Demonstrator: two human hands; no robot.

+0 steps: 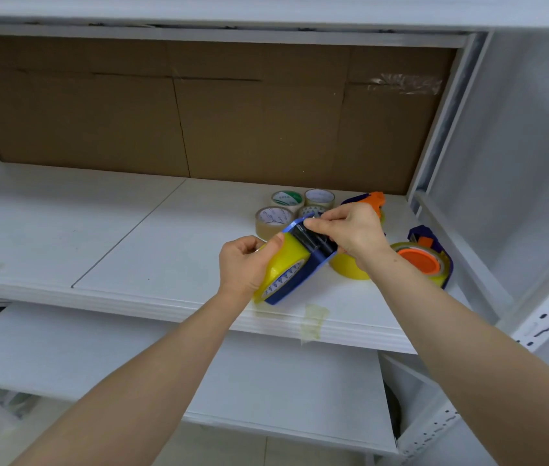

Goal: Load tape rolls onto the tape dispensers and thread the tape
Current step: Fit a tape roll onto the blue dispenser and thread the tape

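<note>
Dispenser (300, 280) slanted lower-left to upper-right, roll (286, 260) end gripped in left hand (243, 264), far threading end pinched by right hand (350, 230).

white metal shelving (300, 326) | cardboard backing (199, 122) | white wall (518, 129)

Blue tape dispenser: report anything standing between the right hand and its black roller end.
Nothing visible does. The right hand pinches at the black roller end of the blue plastic tape dispenser, while the left hand grips its clear yellow tape roll. The brown tape rolls lie behind it on the white shelf.
</note>
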